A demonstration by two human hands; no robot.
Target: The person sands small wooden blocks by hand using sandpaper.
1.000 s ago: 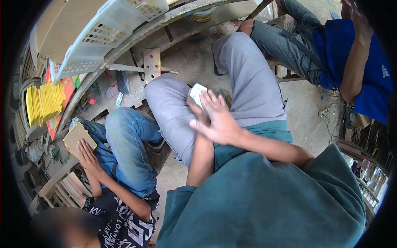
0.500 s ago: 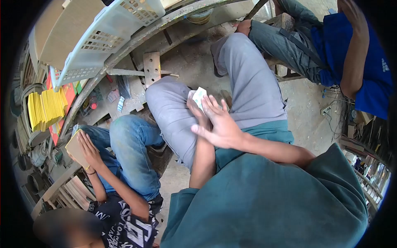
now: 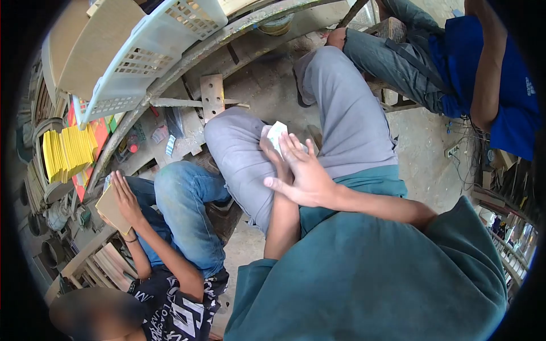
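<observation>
Over my lap, my left hand (image 3: 275, 156) is mostly covered by the other hand and cradles a small pale flat piece (image 3: 277, 132) with faint greenish marks. What this piece is, I cannot tell. My right hand (image 3: 307, 179) lies across it from above, fingers stretched out and thumb sticking out to the left. Its fingertips rest at the edge of the pale piece. Both hands sit between my knees, in front of my grey trousers (image 3: 347, 108).
At left, a seated person in jeans (image 3: 187, 199) presses a hand on a tan board (image 3: 114, 210). Yellow pieces (image 3: 69, 152) stand stacked beyond, under a white plastic basket (image 3: 136, 62) on a bench. Another person in a blue shirt (image 3: 483, 62) sits at upper right.
The whole view has shifted slightly. My hands keep nearly the same pose around the pale piece. The neighbour's hand has moved slightly on the tan board.
</observation>
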